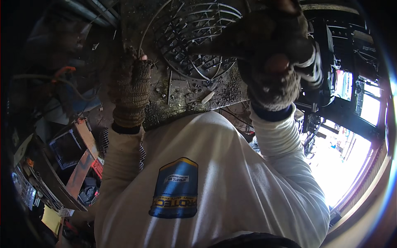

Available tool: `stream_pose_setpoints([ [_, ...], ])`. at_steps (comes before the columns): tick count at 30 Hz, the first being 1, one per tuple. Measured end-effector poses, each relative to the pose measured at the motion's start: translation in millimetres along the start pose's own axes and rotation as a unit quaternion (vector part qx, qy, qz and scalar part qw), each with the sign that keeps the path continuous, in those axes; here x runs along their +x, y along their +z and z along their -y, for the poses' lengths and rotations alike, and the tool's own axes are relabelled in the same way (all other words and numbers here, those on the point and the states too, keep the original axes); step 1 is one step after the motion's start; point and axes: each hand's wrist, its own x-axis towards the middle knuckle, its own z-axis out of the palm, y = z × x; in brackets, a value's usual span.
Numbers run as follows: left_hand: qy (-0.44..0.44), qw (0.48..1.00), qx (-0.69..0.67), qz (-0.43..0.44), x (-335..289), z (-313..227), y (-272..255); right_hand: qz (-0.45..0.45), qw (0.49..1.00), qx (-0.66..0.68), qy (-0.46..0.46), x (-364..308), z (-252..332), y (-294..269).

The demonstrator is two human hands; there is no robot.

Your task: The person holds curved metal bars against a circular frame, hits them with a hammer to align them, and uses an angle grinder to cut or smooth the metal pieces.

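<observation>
1. One pale long-sleeved shirt (248, 206) fills the lower part of my view, with a blue container print (175, 194) on its front.
2. From the right sleeve, the right hand (275, 58) rises close to my camera, in a dark, worn glove with bare fingertips poking through. It is too shadowed for me to tell whether the fingers are clenched, released or wrapped about something; a dark pointed shape juts left from it, and I cannot separate tool from glove there.
3. Across from it I see the left hand (132, 74) in a frayed brown knitted glove. Its fingers are closed on a thin curved rod (143, 38), one bare fingertip beside the metal; the rod arcs upward out of sight.
4. Below both hands I have the dark workbench (159, 103), strewn with grit. A short straight rod (169, 87) and a small whitish stub (208, 97) lie near its front edge.
5. Beyond these, between the hands, sits the round metal grille (192, 39), with curved bars and a crossed lattice. From my angle the right hand covers part of its right side.
6. Farther off on the left I make out a crate (66, 149) and a reddish-brown board (80, 173) among clutter.
7. On the right, past a dark framework (351, 105), a bright opening (343, 157) glares.
</observation>
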Motion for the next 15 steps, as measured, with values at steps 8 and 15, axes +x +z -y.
stream_pose_setpoints([
  [8, -0.062, 0.996, -0.065, -0.009, 6.0, -17.7, 0.8, -0.050, 0.985, -0.161, 0.023, -12.3, 24.0, 10.1],
  [15, 0.082, 0.995, 0.046, -0.021, 5.8, -3.4, -0.1, -0.060, 0.943, -0.325, 0.039, -25.2, 41.1, 20.4],
])
